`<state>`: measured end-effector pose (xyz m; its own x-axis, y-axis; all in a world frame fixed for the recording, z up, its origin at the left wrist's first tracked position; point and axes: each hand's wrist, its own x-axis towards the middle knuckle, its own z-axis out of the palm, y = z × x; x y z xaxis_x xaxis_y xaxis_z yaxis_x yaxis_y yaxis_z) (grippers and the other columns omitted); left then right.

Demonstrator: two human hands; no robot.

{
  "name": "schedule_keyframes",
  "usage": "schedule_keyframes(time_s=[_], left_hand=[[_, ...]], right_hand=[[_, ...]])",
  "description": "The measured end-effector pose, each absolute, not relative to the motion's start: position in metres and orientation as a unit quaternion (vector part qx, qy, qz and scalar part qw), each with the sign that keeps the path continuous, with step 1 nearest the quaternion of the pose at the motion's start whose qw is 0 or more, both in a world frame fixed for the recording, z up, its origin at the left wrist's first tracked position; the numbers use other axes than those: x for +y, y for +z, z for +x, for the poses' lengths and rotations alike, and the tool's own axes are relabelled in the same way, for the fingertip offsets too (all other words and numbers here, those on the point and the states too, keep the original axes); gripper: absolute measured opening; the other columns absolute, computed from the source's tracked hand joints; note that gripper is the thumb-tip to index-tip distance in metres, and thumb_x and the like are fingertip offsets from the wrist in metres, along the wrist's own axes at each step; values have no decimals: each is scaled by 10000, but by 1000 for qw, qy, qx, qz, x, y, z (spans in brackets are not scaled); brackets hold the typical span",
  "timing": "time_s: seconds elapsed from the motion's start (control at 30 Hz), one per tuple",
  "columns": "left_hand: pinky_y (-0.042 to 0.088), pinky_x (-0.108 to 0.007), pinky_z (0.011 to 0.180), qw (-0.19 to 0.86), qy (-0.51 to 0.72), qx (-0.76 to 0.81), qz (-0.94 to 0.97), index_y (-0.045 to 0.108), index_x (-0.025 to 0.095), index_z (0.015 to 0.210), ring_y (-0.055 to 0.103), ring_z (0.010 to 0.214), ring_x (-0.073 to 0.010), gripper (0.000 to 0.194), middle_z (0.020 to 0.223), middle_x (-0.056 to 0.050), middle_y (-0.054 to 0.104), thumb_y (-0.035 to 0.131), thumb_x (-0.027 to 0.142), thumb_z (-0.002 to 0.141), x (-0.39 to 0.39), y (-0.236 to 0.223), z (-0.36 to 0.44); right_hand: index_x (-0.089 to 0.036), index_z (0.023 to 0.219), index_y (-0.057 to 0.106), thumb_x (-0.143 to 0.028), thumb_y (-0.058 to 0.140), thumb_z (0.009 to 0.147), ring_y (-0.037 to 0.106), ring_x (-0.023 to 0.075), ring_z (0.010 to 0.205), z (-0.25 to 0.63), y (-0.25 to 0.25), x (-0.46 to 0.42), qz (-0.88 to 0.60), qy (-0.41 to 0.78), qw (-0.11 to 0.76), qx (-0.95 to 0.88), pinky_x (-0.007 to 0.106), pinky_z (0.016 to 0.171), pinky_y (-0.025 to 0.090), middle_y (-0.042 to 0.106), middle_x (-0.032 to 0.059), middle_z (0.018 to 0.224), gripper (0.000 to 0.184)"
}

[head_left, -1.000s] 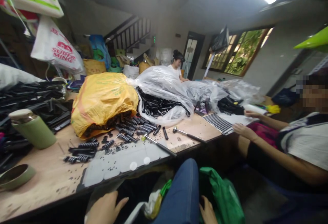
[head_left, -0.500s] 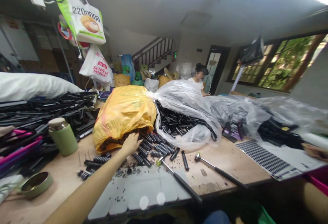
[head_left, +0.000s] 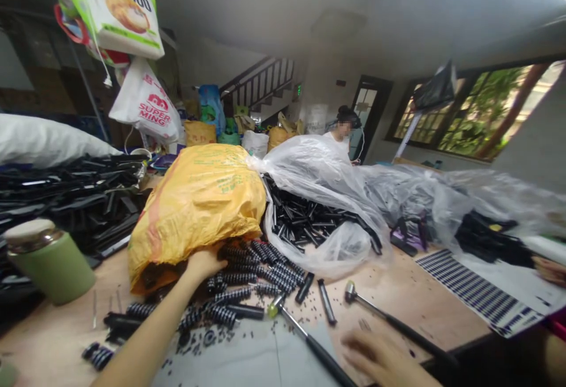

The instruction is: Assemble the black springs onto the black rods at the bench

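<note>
My left hand (head_left: 204, 263) reaches to the mouth of a yellow woven plastic bag (head_left: 207, 192); its fingers are partly hidden there, so their hold cannot be told. Close beside it lie many black ribbed rods (head_left: 247, 278), a few plain black tubes (head_left: 245, 311) and scattered small dark bits (head_left: 194, 340). My right hand (head_left: 382, 357), slightly blurred, hovers low over the front of the table with fingers stretched out and nothing seen in them. It is between two hammers: one with a yellowish face (head_left: 316, 348) on the left, another (head_left: 393, 319) on the right.
A clear plastic bag (head_left: 340, 245) of black tubes lies behind. A green flask (head_left: 53, 263) stands left before a heap of black parts (head_left: 57, 192). A patterned sheet (head_left: 477, 289) lies right. Another person (head_left: 338, 139) is at the back; another person's hand shows at right.
My right hand has come into view at the front of the table. My left hand stays at the yellow bag's mouth. The view has moved closer to the table.
</note>
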<state>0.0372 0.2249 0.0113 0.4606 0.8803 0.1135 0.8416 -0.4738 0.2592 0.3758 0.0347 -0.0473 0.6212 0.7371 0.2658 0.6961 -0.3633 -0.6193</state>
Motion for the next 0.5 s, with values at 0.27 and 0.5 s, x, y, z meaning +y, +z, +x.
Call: schedule_keyframes(time_s=[0.27, 0.5], left_hand=[[263, -514, 931, -13, 87, 485, 870, 451, 268, 1265, 392, 1190, -309, 427, 1259, -114, 509, 350, 370, 863, 185, -4, 14], [209, -491, 1014, -22, 168, 442, 881, 429, 169, 1282, 302, 1273, -277, 464, 1342, -128, 422, 367, 359, 863, 155, 8, 3]], right_hand=[[-127, 1028, 547, -354, 493, 862, 577, 169, 886, 340, 18, 154, -854, 104, 205, -467, 372, 775, 477, 583, 65, 1015, 287], [-157, 1097, 516, -320, 505, 860, 556, 181, 949, 327, 6, 155, -851, 79, 156, -496, 390, 804, 473, 544, 64, 1108, 288]])
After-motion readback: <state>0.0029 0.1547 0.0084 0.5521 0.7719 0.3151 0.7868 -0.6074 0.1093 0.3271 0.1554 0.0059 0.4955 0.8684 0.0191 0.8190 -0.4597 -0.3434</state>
